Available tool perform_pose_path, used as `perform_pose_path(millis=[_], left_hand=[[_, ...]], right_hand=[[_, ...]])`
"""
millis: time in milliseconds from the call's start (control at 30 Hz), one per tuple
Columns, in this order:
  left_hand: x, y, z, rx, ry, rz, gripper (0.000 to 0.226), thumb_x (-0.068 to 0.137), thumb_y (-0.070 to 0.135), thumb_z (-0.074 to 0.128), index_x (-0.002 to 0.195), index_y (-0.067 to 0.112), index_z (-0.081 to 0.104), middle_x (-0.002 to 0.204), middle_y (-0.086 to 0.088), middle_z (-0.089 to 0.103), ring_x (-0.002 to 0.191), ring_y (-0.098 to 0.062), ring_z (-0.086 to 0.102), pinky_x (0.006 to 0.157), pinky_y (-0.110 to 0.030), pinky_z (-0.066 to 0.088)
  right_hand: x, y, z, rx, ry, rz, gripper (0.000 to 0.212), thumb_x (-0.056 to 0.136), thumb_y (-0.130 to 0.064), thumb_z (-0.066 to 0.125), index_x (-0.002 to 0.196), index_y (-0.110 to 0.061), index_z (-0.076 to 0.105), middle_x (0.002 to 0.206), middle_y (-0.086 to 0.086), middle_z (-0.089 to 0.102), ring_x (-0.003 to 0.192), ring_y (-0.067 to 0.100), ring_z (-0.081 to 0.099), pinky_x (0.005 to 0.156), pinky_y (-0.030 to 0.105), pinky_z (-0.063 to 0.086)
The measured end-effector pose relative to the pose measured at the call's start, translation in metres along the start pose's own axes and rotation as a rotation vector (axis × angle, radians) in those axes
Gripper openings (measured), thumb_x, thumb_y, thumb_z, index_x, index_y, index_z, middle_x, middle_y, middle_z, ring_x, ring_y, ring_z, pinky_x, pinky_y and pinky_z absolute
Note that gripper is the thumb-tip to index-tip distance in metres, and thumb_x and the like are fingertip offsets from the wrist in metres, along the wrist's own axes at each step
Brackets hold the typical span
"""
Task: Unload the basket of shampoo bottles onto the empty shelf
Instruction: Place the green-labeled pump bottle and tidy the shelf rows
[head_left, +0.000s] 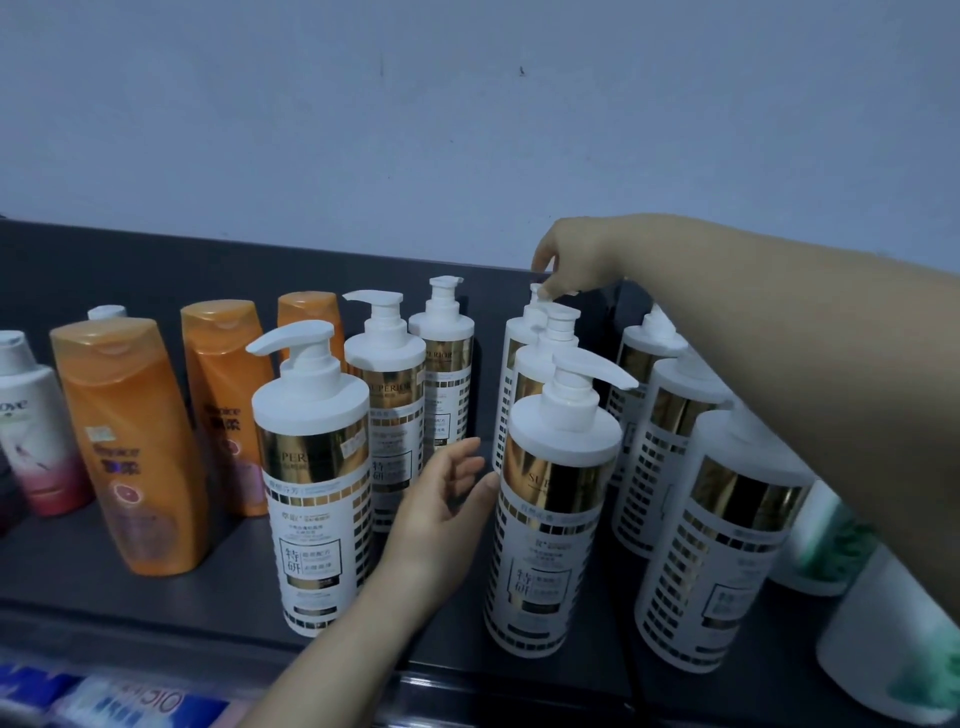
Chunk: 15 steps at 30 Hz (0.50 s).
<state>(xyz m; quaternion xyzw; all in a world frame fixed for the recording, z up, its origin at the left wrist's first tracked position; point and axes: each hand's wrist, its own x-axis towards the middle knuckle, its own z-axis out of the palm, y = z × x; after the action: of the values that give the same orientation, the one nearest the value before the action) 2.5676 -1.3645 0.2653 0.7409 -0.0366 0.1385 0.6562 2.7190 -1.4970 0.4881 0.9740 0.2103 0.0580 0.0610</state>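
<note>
Several white-and-gold pump shampoo bottles stand in rows on the dark shelf (156, 587). My right hand (571, 260) reaches over them and pinches the pump head of the rearmost bottle (511, 338) in the middle row. My left hand (441, 499) is between two rows with fingers relaxed, its thumb touching the side of the front middle bottle (550, 519). Another front bottle (317, 483) stands just left of that hand. The basket is out of view.
Orange flip-cap bottles (130, 441) and a white-pink bottle (31, 426) stand at the left. White bottles with green print (893, 639) are at the right edge. A pale wall rises behind the shelf. Blue packages (104, 701) lie below the shelf edge.
</note>
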Motion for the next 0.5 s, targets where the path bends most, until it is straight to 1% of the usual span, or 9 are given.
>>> perform_pose_path(millis=[67, 100, 133, 200, 233, 300, 333, 433, 500], left_hand=[[-0.006, -0.003, -0.004, -0.024, -0.037, 0.041, 0.057, 0.086, 0.052, 0.061, 0.135, 0.024, 0.051, 0.126, 0.007, 0.062, 0.115, 0.001, 0.057, 0.102, -0.029, 0.045], [-0.009, -0.005, -0.006, -0.045, -0.075, 0.063, 0.065, 0.082, 0.062, 0.059, 0.135, 0.024, 0.051, 0.125, 0.008, 0.064, 0.117, -0.002, 0.057, 0.102, -0.032, 0.045], [-0.012, -0.008, -0.008, -0.073, -0.13, 0.076, 0.07, 0.08, 0.066, 0.058, 0.135, 0.022, 0.05, 0.124, 0.007, 0.065, 0.119, -0.006, 0.057, 0.102, -0.034, 0.045], [-0.017, -0.011, -0.008, -0.084, -0.247, 0.078, 0.072, 0.078, 0.062, 0.064, 0.132, 0.017, 0.05, 0.122, 0.003, 0.066, 0.118, -0.012, 0.059, 0.097, -0.031, 0.048], [-0.019, -0.012, -0.007, -0.059, -0.299, 0.074, 0.068, 0.077, 0.055, 0.071, 0.131, 0.019, 0.05, 0.121, 0.003, 0.066, 0.116, -0.012, 0.061, 0.094, -0.028, 0.05], [-0.021, -0.013, -0.001, 0.006, -0.369, 0.068, 0.064, 0.072, 0.038, 0.081, 0.128, 0.028, 0.051, 0.118, 0.005, 0.068, 0.111, -0.01, 0.063, 0.089, -0.024, 0.052], [-0.021, -0.013, 0.001, 0.036, -0.382, 0.068, 0.067, 0.069, 0.034, 0.083, 0.128, 0.033, 0.051, 0.118, 0.008, 0.068, 0.111, -0.008, 0.064, 0.089, -0.025, 0.053], [-0.021, -0.012, 0.002, 0.105, -0.364, 0.078, 0.073, 0.064, 0.039, 0.086, 0.126, 0.045, 0.048, 0.117, 0.015, 0.067, 0.11, -0.003, 0.063, 0.092, -0.032, 0.054], [-0.022, -0.012, 0.002, 0.114, -0.357, 0.092, 0.071, 0.064, 0.039, 0.086, 0.124, 0.048, 0.049, 0.116, 0.017, 0.068, 0.108, -0.003, 0.064, 0.091, -0.032, 0.055]], right_hand=[[-0.011, 0.002, -0.014, 0.066, 0.07, 0.009, 0.038, 0.091, -0.038, 0.056, 0.12, -0.013, 0.061, 0.107, 0.005, 0.069, 0.094, 0.024, 0.067, 0.091, 0.041, 0.049], [-0.018, 0.003, -0.019, 0.128, 0.078, 0.004, 0.036, 0.091, -0.042, 0.056, 0.113, -0.014, 0.064, 0.096, 0.003, 0.071, 0.083, 0.02, 0.07, 0.086, 0.038, 0.051], [-0.025, 0.003, -0.021, 0.185, 0.047, -0.004, 0.037, 0.089, -0.046, 0.057, 0.103, -0.013, 0.067, 0.086, 0.001, 0.073, 0.073, 0.018, 0.072, 0.08, 0.036, 0.053], [-0.04, -0.002, -0.018, 0.231, -0.07, -0.015, 0.041, 0.084, -0.052, 0.063, 0.089, -0.011, 0.068, 0.074, 0.001, 0.074, 0.064, 0.016, 0.072, 0.069, 0.032, 0.056], [-0.046, -0.005, -0.013, 0.231, -0.11, -0.021, 0.04, 0.083, -0.05, 0.066, 0.086, -0.01, 0.068, 0.073, 0.001, 0.074, 0.063, 0.016, 0.072, 0.066, 0.03, 0.056], [-0.052, -0.008, -0.004, 0.221, -0.109, -0.041, 0.028, 0.084, -0.037, 0.069, 0.085, -0.009, 0.07, 0.073, 0.0, 0.074, 0.062, 0.013, 0.072, 0.063, 0.026, 0.054], [-0.053, -0.009, -0.001, 0.223, -0.086, -0.05, 0.022, 0.085, -0.031, 0.068, 0.085, -0.009, 0.07, 0.072, -0.001, 0.074, 0.062, 0.012, 0.072, 0.063, 0.025, 0.053], [-0.056, -0.009, 0.001, 0.268, -0.06, -0.066, 0.015, 0.086, -0.024, 0.067, 0.084, -0.01, 0.069, 0.073, 0.0, 0.074, 0.064, 0.012, 0.071, 0.067, 0.027, 0.054], [-0.057, -0.01, 0.001, 0.29, -0.059, -0.083, 0.012, 0.086, -0.022, 0.068, 0.085, -0.01, 0.069, 0.076, 0.002, 0.074, 0.064, 0.012, 0.071, 0.063, 0.024, 0.052]])
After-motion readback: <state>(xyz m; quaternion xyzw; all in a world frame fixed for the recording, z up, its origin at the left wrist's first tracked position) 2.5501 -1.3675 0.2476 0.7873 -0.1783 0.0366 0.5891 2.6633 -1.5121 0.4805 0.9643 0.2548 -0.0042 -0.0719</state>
